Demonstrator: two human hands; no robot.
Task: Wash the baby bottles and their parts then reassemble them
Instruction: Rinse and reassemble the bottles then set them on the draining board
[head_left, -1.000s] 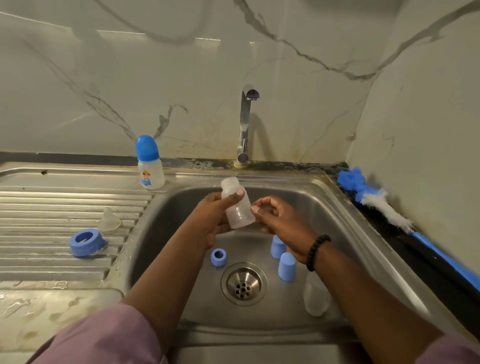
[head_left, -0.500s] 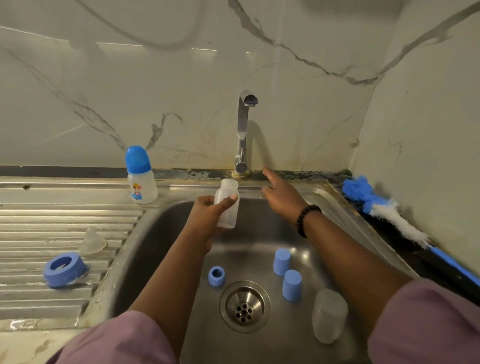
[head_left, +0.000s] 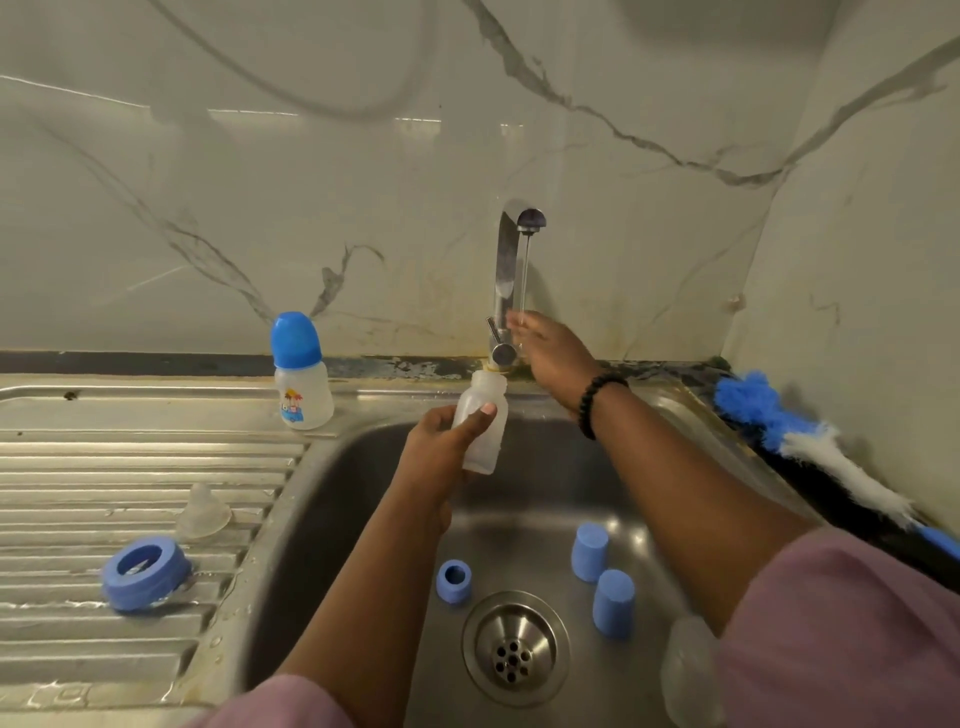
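A stainless-steel sink (head_left: 332, 499) runs a thin stream from its tap (head_left: 508, 260). Over the basin, the left hand (head_left: 441, 457) grasps an uncapped clear baby bottle (head_left: 480, 423) just below the spout. The right hand (head_left: 553, 356) reaches the tap's lever; whether its fingers grasp the lever cannot be told. Two blue caps (head_left: 589, 551) stand near the drain (head_left: 514, 647).

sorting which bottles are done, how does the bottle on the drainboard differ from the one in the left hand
The bottle on the drainboard wears a blue cap; the held bottle has an open neck.
The drainboard bottle carries a printed picture; the held one looks plain.
The drainboard bottle stands upright on the steel; the held one is gripped by the left hand over the sink basin, slightly tilted.
Both are small, cloudy translucent plastic bottles.
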